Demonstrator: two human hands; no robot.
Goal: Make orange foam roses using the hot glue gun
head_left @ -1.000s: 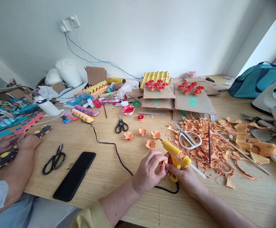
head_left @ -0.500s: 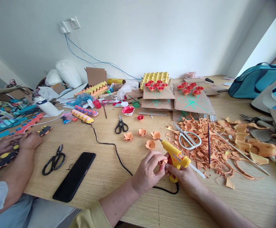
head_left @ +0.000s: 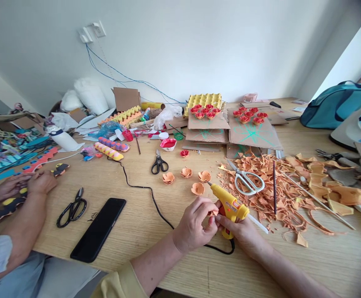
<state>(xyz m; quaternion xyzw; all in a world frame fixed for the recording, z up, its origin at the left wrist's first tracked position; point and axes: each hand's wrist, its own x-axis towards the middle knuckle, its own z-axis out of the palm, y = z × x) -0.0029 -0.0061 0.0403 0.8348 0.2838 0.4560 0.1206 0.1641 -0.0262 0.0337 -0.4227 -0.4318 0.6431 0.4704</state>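
Between the fingertips of my left hand [head_left: 195, 225] is a small orange paper flower [head_left: 212, 213], partly hidden by the fingers. My right hand [head_left: 242, 231] is wrapped round a yellow hot glue gun [head_left: 230, 203], its nozzle pointing up and left and a white glue stick [head_left: 259, 223] jutting from the back. The thumb and fingers of my right hand come close to the flower; whether they touch it I cannot tell. Just beyond the nozzle sit several orange flowers [head_left: 198, 189], and behind them lies a single red flower [head_left: 184, 153].
Orange scraps [head_left: 279, 194] are heaped at the right under white-handled scissors [head_left: 248, 182]. Red flowers [head_left: 205, 111] stand on stacked cardboard [head_left: 208, 136]. Black scissors [head_left: 159, 165], a phone [head_left: 99, 229] and a black cord [head_left: 155, 203] lie leftward. A co-worker's hands [head_left: 39, 182] work at far left.
My hands keep nearly the same pose on the flower and glue gun. The whole view has shifted very slightly; nothing else has visibly moved.
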